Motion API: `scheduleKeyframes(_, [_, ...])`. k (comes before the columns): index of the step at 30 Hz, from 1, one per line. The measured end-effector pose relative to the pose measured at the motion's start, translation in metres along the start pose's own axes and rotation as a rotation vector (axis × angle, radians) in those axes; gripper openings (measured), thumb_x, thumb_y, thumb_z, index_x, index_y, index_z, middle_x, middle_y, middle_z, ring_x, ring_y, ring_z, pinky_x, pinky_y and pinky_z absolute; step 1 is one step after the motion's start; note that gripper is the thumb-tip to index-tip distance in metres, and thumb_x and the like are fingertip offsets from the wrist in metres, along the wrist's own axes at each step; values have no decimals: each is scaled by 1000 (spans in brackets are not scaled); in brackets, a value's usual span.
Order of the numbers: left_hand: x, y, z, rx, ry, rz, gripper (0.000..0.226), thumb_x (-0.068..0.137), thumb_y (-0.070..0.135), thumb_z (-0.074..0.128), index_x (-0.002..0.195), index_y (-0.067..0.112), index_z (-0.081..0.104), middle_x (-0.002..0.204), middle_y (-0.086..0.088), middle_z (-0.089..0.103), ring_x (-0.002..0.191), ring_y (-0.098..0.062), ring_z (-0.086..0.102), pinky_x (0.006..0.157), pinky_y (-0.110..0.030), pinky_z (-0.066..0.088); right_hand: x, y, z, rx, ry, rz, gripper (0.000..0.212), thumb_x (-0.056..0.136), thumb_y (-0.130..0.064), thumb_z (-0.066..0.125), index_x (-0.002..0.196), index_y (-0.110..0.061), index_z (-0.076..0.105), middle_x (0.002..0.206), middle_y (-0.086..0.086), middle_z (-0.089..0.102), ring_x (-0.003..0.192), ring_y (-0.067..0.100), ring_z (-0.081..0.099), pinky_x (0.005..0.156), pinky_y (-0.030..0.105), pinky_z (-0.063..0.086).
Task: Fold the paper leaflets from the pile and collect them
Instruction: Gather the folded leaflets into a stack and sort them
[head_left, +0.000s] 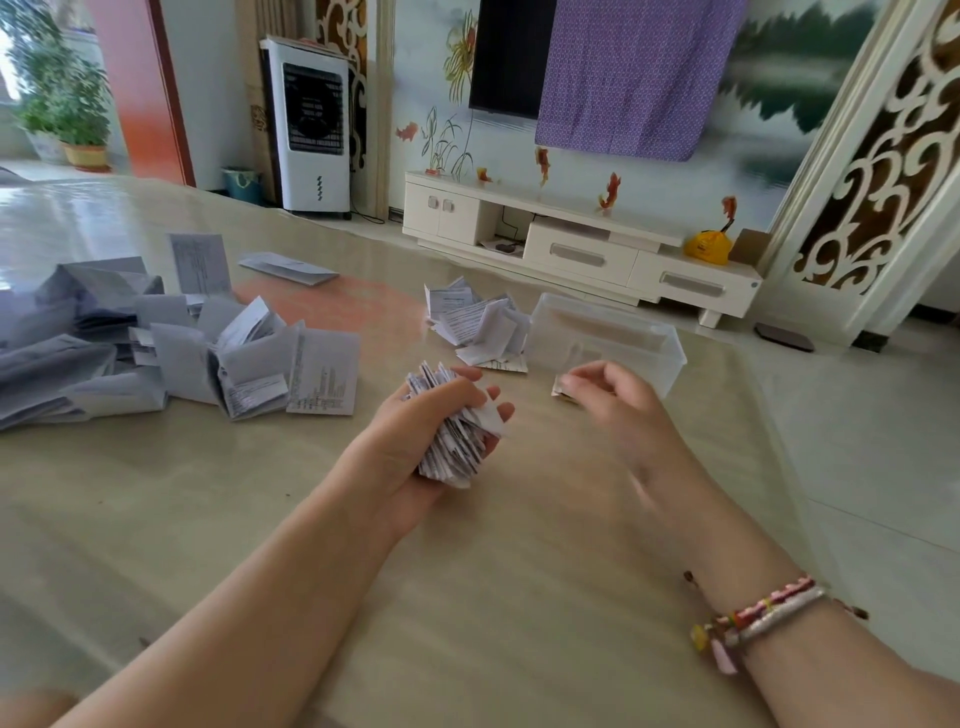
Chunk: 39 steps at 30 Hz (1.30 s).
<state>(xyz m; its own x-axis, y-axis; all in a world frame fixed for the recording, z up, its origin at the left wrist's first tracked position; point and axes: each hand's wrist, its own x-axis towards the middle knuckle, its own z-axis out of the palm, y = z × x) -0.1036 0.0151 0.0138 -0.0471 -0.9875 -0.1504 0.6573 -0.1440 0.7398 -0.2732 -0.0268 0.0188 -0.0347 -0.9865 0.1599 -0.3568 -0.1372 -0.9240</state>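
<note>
Nearest, two bare forearms reach over the tabletop (260, 493); braided bracelets (763, 616) circle the right wrist.

Left hand (415, 447), palm up: fingers (496, 413) curled round a thick bundle of folded leaflets (449, 441), the stack fanned with its edges showing above and below the grip. Thumb lies across its top.

Right hand (615, 402), motion-blurred, held just above the tabletop beside the near wall of a clear plastic box (608, 338). Its fingers are bent, the tips drawn close together at a small folded leaflet (561, 389) lying by the box; cannot tell whether they pinch it or only touch it.

Farther out, left: a large loose pile of unfolded and half-folded leaflets (156, 343) sprawls across the tabletop. Centre: a smaller heap of folded leaflets (475, 327) touches the left side of the box.

Beyond the tabletop: a white TV cabinet (582, 249), a standing air cooler (311, 124), purple cloth (634, 73) draped over a dark screen.
</note>
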Motion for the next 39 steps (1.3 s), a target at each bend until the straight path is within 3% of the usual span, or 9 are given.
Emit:
scheduleKeyframes(11, [5, 1, -5, 12, 84, -20, 20, 88, -1, 58, 104, 10, 61, 96, -11, 64, 82, -19, 68, 62, -29, 54, 54, 17, -11, -47, -3, 248, 17, 85, -29, 59, 96, -21, 70, 101, -3, 61, 81, 7, 49, 62, 25, 32])
scheduleKeyframes(15, [5, 4, -7, -19, 97, -33, 25, 87, -1, 59, 109, 9, 61, 99, -11, 64, 82, -18, 68, 63, -28, 54, 86, 50, -7, -75, 19, 340, 66, 38, -55, 60, 96, -26, 74, 118, 10, 60, 114, 28, 52, 95, 41, 47])
scheduleKeyframes(18, [5, 4, -9, -28, 90, -39, 27, 87, -1, 59, 112, 8, 61, 97, -11, 65, 82, -17, 69, 63, -29, 53, 71, 37, -2, -59, 29, 301, 58, 46, -51, 63, 97, -25, 74, 122, 7, 59, 115, 24, 51, 101, 39, 42])
scheduleKeyframes(20, [5, 4, -10, -29, 87, -30, 23, 87, -1, 59, 107, 9, 61, 94, -10, 65, 80, -17, 69, 64, -29, 53, 56, 19, 1, 31, 26, 226, 23, 77, -25, 61, 94, -19, 75, 117, 3, 63, 107, 13, 51, 96, 27, 37])
scheduleKeyframes(22, [5, 5, -11, -30, 86, -9, 18, 87, -1, 59, 100, 11, 60, 89, -10, 62, 75, -16, 68, 64, -30, 50, 47, 13, 0, 147, -44, 164, 34, 86, 6, 46, 90, -15, 72, 112, 3, 67, 100, 9, 54, 89, 23, 35])
scheduleKeyframes(24, [6, 5, -11, -24, 98, 26, 16, 87, -1, 60, 96, 11, 58, 84, -10, 59, 72, -17, 65, 62, -30, 48, 38, 12, 1, 239, -136, 132, 43, 82, 18, 44, 93, -13, 71, 106, 3, 69, 101, 12, 56, 79, 22, 36])
scheduleKeyframes(30, [8, 6, -17, -68, 127, 63, 14, 87, 4, 64, 96, 11, 56, 80, -8, 58, 71, -17, 63, 63, -30, 49, 12, -3, 18, 327, -195, 121, 29, 72, -8, 77, 100, -11, 69, 89, 0, 67, 81, 7, 58, 71, 22, 33])
scheduleKeyframes(34, [7, 6, -17, -61, 119, 60, 16, 84, 8, 69, 94, 12, 58, 80, -7, 60, 72, -16, 64, 68, -30, 50, 2, -15, 25, 462, -167, 104, 34, 61, -25, 77, 89, -8, 71, 80, 5, 72, 82, 19, 56, 61, 19, 36])
scheduleKeyframes(39, [3, 11, -17, -1, -25, 139, 49, 82, 23, 73, 121, -3, 58, 88, -11, 60, 73, -16, 58, 65, -26, 47, -10, -24, 35, 495, -428, 174, 20, 69, -17, 72, 86, -7, 68, 68, -2, 65, 59, 6, 54, 51, 17, 32])
